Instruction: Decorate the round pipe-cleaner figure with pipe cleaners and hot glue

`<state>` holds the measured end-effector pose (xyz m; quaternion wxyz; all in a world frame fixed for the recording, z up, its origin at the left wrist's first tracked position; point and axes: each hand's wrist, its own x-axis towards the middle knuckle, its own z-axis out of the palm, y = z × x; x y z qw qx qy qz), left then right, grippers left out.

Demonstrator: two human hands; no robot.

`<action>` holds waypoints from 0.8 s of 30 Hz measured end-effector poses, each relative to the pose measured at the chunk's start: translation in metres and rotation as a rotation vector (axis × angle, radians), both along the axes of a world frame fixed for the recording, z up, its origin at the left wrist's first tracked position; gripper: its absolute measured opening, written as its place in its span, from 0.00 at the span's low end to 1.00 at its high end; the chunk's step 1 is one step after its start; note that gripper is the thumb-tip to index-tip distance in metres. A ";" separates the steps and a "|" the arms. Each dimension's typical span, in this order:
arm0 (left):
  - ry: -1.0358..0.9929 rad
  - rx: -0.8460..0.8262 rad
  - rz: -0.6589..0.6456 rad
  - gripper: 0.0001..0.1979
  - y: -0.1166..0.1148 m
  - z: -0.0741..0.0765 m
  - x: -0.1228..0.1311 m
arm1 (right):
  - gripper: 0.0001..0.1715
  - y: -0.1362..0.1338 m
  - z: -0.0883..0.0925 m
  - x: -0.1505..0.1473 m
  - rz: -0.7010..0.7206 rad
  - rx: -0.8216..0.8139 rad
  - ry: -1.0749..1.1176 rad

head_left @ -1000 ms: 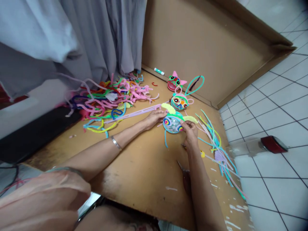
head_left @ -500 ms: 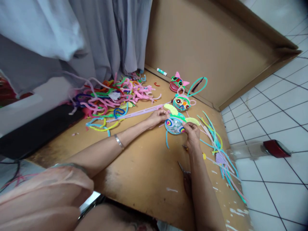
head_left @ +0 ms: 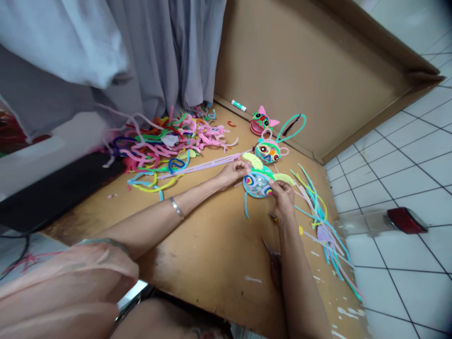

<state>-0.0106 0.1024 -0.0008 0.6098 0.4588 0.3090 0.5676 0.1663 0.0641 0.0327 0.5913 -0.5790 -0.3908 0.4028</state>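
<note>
Between my hands is a round pipe-cleaner animal face (head_left: 258,184), with a clear body, a blue rim, a green band and ringed colourful eyes. Pale yellow fuzzy ears (head_left: 253,161) stick out from its top. My left hand (head_left: 236,172) pinches its upper left edge beside one ear. On the opposite edge, near the other ear, my right hand (head_left: 282,192) has its fingers closed on the face. A blue pipe cleaner (head_left: 246,206) hangs down from its lower left. Just behind stands a finished-looking face with looped ears (head_left: 267,151).
A red and green face (head_left: 260,123) and a glue stick (head_left: 239,105) lie at the back by the cardboard (head_left: 300,70). Tangled pipe cleaners (head_left: 165,141) heap at left; more strands (head_left: 323,226) lie right. Scissors (head_left: 273,263) rest under my right forearm, near a clear bottle (head_left: 406,220).
Both hands keep the same hold on the face. The whole view has shifted very slightly; nothing else has visibly moved.
</note>
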 end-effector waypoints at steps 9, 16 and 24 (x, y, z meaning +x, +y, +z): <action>0.013 0.064 0.090 0.20 0.002 -0.003 0.002 | 0.23 -0.001 0.002 0.001 0.008 -0.009 0.021; 0.025 0.076 0.105 0.20 0.000 -0.002 0.003 | 0.24 -0.003 0.004 -0.002 -0.014 -0.011 0.037; 0.048 0.077 0.092 0.19 -0.002 0.001 0.001 | 0.24 -0.003 0.003 0.001 0.032 0.000 0.001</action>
